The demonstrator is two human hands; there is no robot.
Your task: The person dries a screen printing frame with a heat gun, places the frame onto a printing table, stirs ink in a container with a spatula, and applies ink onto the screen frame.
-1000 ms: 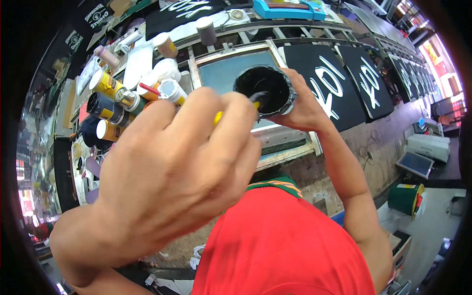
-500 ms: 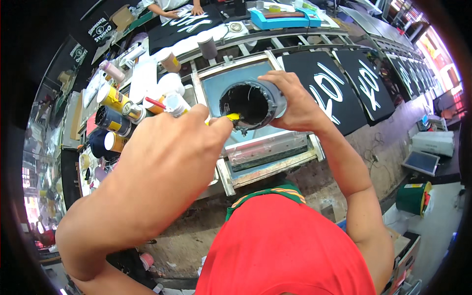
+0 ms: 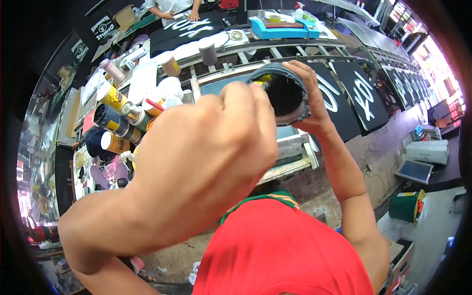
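Left of screen-printing frame: bench crowded with yellow-labelled jars, pink bottle, white board. Behind frame: rear table occupied by blue tray and black cloth with white lettering. Right of frame: black white-lettered fabric panels laid out in a row, support hidden underneath.

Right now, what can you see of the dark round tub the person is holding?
The tub is round, open and grey-black, perhaps plastic. Its rim looks ragged and smeared with dark stuff, and the inside is too dark to tell how much it holds. It is tipped so its mouth faces the camera, held by the right grip, in front of part of a framed screen. A yellow tool in the left grip reaches in at the rim.
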